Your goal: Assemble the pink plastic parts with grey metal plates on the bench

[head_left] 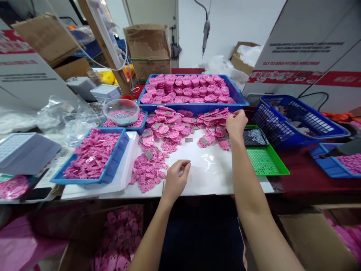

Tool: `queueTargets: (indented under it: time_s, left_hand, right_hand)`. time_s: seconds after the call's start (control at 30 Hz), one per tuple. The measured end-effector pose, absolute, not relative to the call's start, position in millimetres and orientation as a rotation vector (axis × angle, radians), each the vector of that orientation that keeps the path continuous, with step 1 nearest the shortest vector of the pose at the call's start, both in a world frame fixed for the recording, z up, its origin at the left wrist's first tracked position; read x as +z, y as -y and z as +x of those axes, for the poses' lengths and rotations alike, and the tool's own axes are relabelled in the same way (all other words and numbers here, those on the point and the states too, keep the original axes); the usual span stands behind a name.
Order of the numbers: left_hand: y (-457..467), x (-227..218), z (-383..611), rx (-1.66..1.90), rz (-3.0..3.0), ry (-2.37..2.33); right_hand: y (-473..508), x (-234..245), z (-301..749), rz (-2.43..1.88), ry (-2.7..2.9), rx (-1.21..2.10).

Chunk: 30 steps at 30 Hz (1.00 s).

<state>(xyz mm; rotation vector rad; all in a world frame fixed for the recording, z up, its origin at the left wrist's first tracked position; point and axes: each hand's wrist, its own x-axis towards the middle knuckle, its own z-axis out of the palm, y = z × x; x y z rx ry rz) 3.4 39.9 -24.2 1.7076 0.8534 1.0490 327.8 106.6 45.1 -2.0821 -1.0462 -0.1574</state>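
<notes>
My right hand point(237, 122) is closed at the right end of a heap of flat pink plastic parts point(214, 116). Its fingertips touch the heap's edge; what they pinch is hidden. Low over the white work surface point(203, 173), my left hand point(177, 180) has its fingers curled, thumb near index finger, with nothing visible between them. Another heap of pink parts point(172, 126), some with grey plates, lies further left. A loose grey plate point(188, 140) rests between the heaps. Smaller pink pieces point(148, 171) are piled left of my left hand.
Behind the heaps stands a blue tray point(194, 108) of stacked pink parts. A blue tray point(121, 150) of pink pieces and a clear bowl point(121, 113) of small metal pieces are at left. Right are a green tray point(278, 162) and blue basket point(296, 120). A screwdriver point(206, 34) hangs above.
</notes>
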Motion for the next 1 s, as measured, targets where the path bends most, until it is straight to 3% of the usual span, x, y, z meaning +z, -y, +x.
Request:
queueTargets:
  time_s: [0.1, 0.43, 1.0]
  left_hand:
    - [-40.0, -23.4, 3.2, 1.028, 1.698, -0.847]
    - [-42.5, -20.5, 3.8, 1.017, 1.646, -0.841]
    - [-44.3, -21.2, 3.9, 1.015, 1.608, -0.875]
  right_hand:
    - [-114.5, 50.7, 289.2, -2.222, 1.01, -0.415]
    - [-166.7, 38.0, 258.5, -2.219, 2.108, -0.423]
    - [-186.1, 28.9, 266.3, -2.001, 2.33, -0.297]
